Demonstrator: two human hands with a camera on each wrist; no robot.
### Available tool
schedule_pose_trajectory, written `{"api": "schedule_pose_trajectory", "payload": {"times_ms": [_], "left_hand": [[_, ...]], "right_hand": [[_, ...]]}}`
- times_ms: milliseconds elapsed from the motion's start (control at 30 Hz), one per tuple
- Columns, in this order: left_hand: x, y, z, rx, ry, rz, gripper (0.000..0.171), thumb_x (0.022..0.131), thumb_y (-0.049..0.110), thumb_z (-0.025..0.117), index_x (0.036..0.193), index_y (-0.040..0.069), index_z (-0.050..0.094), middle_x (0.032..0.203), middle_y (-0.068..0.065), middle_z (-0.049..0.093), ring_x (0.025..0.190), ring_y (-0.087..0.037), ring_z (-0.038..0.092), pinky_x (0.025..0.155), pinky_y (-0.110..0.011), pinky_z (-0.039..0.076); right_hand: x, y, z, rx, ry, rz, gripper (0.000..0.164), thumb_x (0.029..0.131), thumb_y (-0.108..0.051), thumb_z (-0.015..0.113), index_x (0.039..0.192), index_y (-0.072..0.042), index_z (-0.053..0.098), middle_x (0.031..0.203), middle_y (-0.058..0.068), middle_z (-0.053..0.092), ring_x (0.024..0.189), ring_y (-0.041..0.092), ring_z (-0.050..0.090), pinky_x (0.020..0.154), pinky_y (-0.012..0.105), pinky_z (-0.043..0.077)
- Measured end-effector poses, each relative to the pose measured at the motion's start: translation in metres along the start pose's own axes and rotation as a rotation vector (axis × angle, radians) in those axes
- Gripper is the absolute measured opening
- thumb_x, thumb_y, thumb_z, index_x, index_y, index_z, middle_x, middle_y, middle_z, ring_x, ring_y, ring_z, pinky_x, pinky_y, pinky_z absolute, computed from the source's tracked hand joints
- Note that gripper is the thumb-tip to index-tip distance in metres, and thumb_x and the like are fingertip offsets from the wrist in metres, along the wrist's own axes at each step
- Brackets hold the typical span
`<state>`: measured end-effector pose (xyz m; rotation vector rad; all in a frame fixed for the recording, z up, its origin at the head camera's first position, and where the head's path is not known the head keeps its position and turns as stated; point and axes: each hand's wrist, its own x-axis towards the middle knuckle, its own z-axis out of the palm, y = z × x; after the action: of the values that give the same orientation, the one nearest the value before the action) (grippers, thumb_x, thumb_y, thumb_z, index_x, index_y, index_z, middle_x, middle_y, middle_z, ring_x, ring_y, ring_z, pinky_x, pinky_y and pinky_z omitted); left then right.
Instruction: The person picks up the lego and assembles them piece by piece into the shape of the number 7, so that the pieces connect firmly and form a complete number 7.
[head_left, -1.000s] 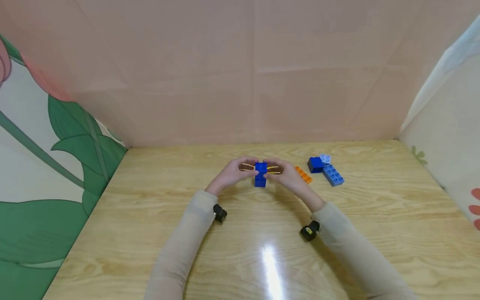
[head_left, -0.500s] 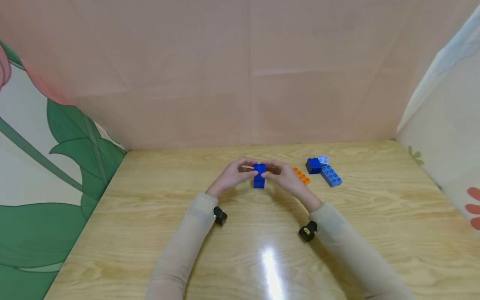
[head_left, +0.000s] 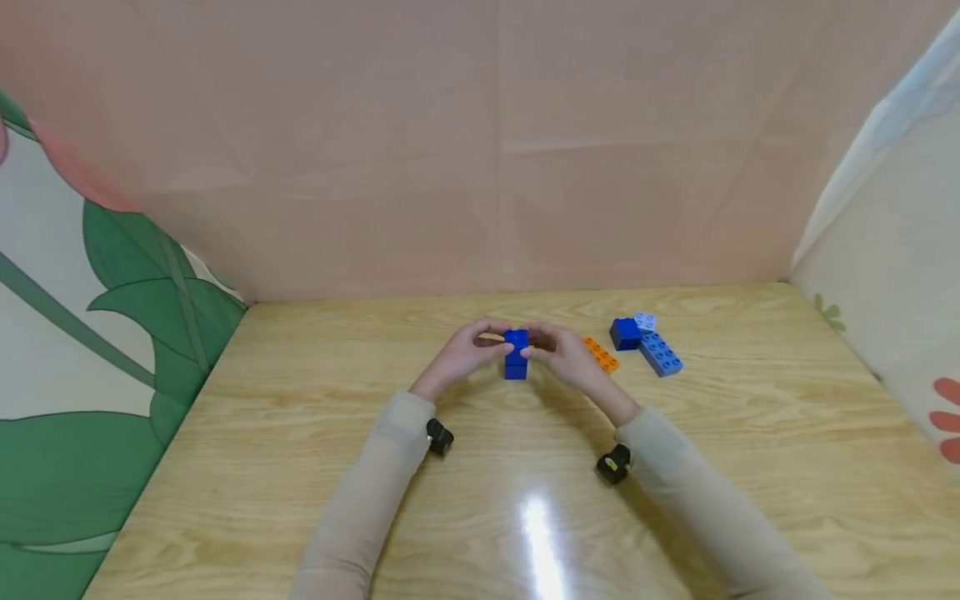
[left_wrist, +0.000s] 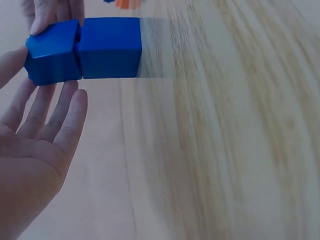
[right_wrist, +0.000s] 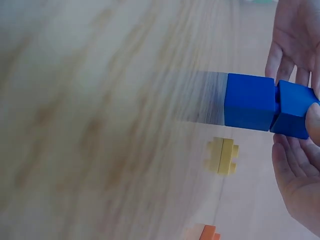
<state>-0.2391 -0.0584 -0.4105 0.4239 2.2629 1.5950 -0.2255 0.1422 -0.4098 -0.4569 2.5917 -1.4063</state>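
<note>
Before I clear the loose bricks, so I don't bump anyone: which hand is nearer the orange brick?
Right. The right hand is just left of the orange brick; the left hand is farther off, left of the blue stack.

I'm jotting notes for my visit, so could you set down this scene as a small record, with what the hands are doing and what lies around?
Left hand: pinches the upper blue block; the hand shows at left
Right hand: holds the same block
Under it: lower blue block, standing on the table
Fit: upper block tilted, a gap showing
Right of the hands: orange brick
Farther right: dark blue block, pale blue brick, mid-blue brick
Right wrist view: also a yellow brick
</note>
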Motion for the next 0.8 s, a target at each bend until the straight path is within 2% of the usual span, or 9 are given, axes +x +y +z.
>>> {"api": "schedule_pose_trajectory", "payload": {"times_ms": [267, 433, 567, 800], "left_hand": [[-0.0017, 0.0034, -0.0012, 0.02, 0.004, -0.002, 0.037, 0.093, 0.029, 0.063, 0.128, 0.018, 0.057, 0.137, -0.003, 0.054, 0.124, -0.026, 0.056, 0.101, -0.045, 0.048], [-0.0028, 0.0037, -0.0006, 0.008, 0.007, 0.006, 0.034, 0.093, 0.024, 0.063, 0.125, 0.017, 0.058, 0.136, -0.005, 0.055, 0.124, -0.027, 0.056, 0.102, -0.046, 0.047], [-0.004, 0.0026, 0.0005, 0.006, 0.006, 0.01, 0.034, 0.093, 0.021, 0.063, 0.125, 0.015, 0.058, 0.135, -0.006, 0.055, 0.124, -0.028, 0.056, 0.102, -0.045, 0.048], [-0.0027, 0.0014, 0.0008, -0.024, -0.018, -0.014, 0.036, 0.093, 0.024, 0.064, 0.127, 0.016, 0.057, 0.133, -0.004, 0.056, 0.125, -0.025, 0.054, 0.104, -0.044, 0.046]], "right_hand": [[0.0018, -0.003, -0.0056, -0.035, -0.011, -0.044, 0.045, 0.092, -0.016, 0.063, 0.131, 0.004, 0.052, 0.127, 0.024, 0.06, 0.116, 0.037, 0.059, 0.098, 0.048, 0.05], [0.0031, -0.0048, -0.0066, -0.079, -0.017, -0.067, 0.042, 0.089, -0.013, 0.067, 0.126, 0.003, 0.056, 0.121, 0.023, 0.063, 0.112, 0.035, 0.061, 0.097, 0.047, 0.051], [0.0024, -0.0043, -0.0053, -0.076, -0.019, -0.063, 0.04, 0.088, -0.011, 0.069, 0.124, 0.003, 0.057, 0.119, 0.022, 0.065, 0.11, 0.035, 0.063, 0.094, 0.045, 0.053], [0.0015, -0.0029, -0.0074, -0.034, -0.045, -0.031, 0.044, 0.088, -0.01, 0.068, 0.128, 0.004, 0.054, 0.124, 0.024, 0.062, 0.115, 0.036, 0.061, 0.095, 0.045, 0.053]]}}
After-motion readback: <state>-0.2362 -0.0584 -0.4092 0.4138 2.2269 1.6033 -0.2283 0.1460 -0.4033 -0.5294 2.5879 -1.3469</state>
